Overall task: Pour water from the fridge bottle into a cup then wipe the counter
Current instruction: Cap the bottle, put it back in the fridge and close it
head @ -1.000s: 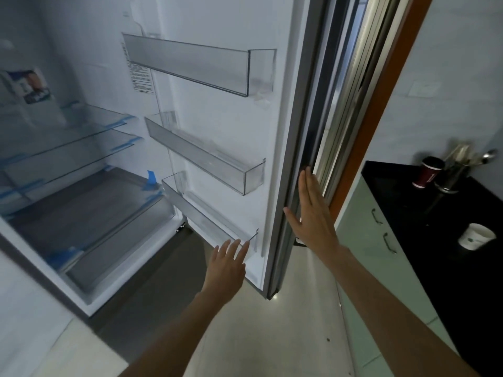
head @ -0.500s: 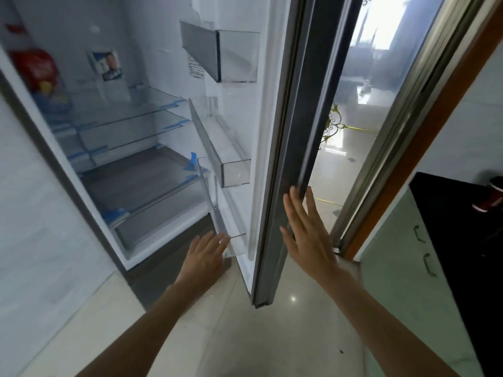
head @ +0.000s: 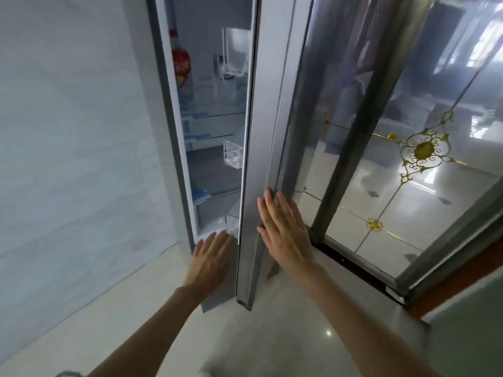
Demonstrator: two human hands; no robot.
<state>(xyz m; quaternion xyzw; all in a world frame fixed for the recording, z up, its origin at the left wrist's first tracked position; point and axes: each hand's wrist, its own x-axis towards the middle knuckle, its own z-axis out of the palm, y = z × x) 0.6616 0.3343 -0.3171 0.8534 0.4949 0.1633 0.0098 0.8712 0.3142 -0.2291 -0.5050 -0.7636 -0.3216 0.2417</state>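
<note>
Both hands are flat-fingered, grasping nothing: the right hand (head: 285,232) presses the fridge door (head: 261,148) (only narrowly ajar), the left hand (head: 211,258) reaches toward its lower edge. Inside, a red-labelled bottle (head: 181,66) stands on an upper shelf.

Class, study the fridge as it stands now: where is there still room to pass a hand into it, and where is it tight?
One narrow gap is left, between the fridge frame and the fridge door. It is tightest at the bottom, where the left hand sits in the opening. The right hand lies flat on the door's outer face. The red-labelled bottle stands behind the upper gap.
</note>
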